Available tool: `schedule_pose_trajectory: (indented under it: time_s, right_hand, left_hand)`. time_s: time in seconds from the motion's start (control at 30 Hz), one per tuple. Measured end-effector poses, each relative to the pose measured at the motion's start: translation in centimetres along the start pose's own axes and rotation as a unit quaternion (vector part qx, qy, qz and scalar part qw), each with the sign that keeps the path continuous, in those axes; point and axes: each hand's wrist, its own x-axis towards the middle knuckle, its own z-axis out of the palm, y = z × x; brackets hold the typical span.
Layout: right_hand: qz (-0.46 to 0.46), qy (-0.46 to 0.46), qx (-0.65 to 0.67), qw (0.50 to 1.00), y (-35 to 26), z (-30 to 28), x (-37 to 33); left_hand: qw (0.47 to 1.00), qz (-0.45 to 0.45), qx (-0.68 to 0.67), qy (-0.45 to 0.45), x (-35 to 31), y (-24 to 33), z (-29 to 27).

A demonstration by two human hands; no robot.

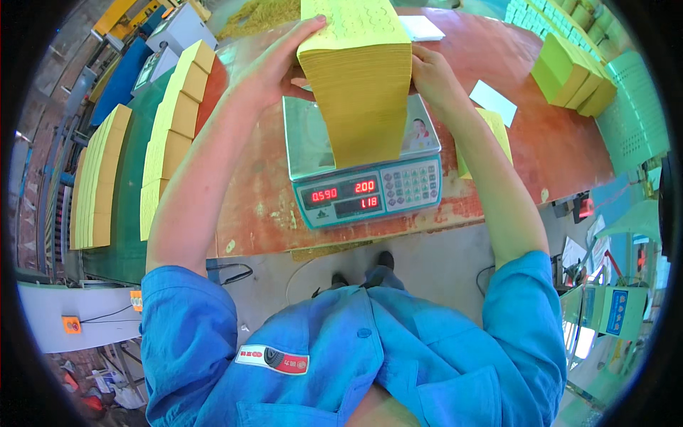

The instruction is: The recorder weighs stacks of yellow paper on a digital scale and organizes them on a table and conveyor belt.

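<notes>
A blue shirt (313,349) lies nearest; beyond, the left hand (274,65) and right hand (435,80) grasp a tall yellow paper stack (361,99), upright over the scale (413,186) on the bench (256,220). If unbound, sheets could slide out under an uneven grip.

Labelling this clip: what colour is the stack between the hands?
The stack is yellow, clearest in the head view.

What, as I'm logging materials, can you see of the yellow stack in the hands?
The yellow stack is a tall, upright block of thin, paper-like sheets, with wavy marks on top and layered edges in front. The left hand and right hand hold its sides over the scale; whether its base touches is unclear.
</notes>
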Motion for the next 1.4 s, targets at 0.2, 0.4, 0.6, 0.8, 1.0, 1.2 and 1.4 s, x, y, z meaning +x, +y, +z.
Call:
schedule_pose_trajectory:
  time_s: [0.2,0.4,0.6,0.8,1.0,1.2,1.4]
  right_hand:
    - [-0.134,0.061,-0.274,0.95,0.1,-0.6,0.0]
    - [-0.073,0.066,0.044,0.994,4.9,-2.3,1.9]
    - [0.153,0.082,0.112,0.978,7.5,2.8,4.5]
    - [0.014,-0.044,0.163,0.986,5.6,3.4,3.1]
    - [-0.114,0.079,0.194,0.971,5.3,-3.0,-1.3]
    - [-0.066,0.101,0.109,0.987,6.3,-15.0,-13.3]
    - [-0.031,0.135,0.105,0.985,8.0,-16.6,-17.9]
  left_hand:
    - [1.0,0.01,0.019,0.015,0.7,-1.2,-1.0]
    - [0.993,0.022,-0.039,0.113,4.4,-7.7,-3.3]
    - [0.961,0.158,-0.199,0.108,7.8,-11.7,0.5]
    - [0.936,0.107,-0.305,0.137,5.3,-10.4,1.8]
    - [0.875,0.16,-0.2,0.411,-1.2,-16.8,-1.5]
    - [0.811,0.064,0.155,0.56,-19.1,-33.8,-5.6]
    - [0.737,-0.032,0.265,0.62,-24.9,-36.3,-2.2]
